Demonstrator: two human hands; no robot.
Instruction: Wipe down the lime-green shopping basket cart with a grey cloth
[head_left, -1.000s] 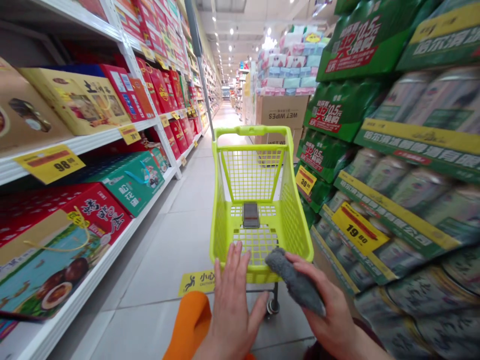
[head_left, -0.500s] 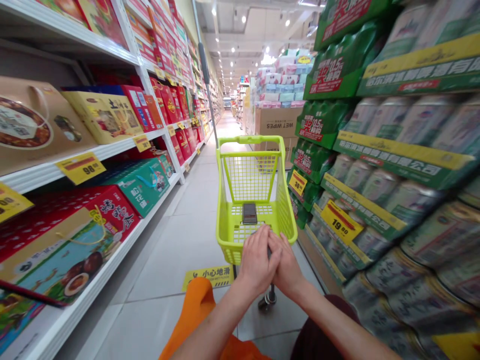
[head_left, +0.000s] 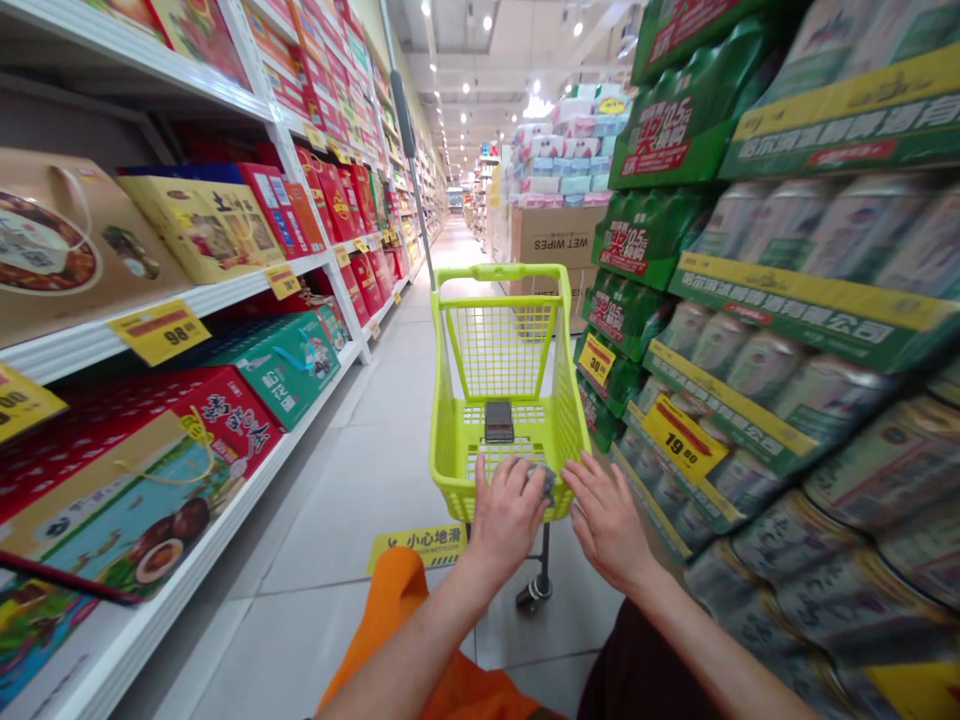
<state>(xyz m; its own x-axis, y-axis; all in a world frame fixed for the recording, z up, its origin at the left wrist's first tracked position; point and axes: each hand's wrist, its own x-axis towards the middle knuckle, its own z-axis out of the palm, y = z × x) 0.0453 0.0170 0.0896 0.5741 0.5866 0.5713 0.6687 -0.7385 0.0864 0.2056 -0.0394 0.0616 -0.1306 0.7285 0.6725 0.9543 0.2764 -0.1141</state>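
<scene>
My left hand (head_left: pixel 508 518) rests at the near rim of a lime-green plastic shopping cart (head_left: pixel 495 272), closed over a grey fuzzy cloth (head_left: pixel 543 479). Most of the cloth is hidden under my fingers. My right hand (head_left: pixel 606 522) hovers close to the cart's near right rim, fingers spread, holding nothing and apart from the cloth. On the basket floor, beyond both hands, lies a dark smartphone (head_left: pixel 499 421), out of reach of my fingertips.
Left of the cart, white shelves (head_left: pixel 225 300) carry boxed gift sets with yellow price tags. To the right rise stacks of shrink-wrapped beverage cans (head_left: pixel 810 400). Wet wipes cartons (head_left: pixel 551 236) stand ahead. An orange cloth (head_left: pixel 397 610) hangs below my left arm, above a yellow floor sign (head_left: pixel 420 548).
My hands, clasped together half a second ago, have come apart, with my right hand moving right. The cloth, held in my right hand a second ago, now shows under my left fingers.
</scene>
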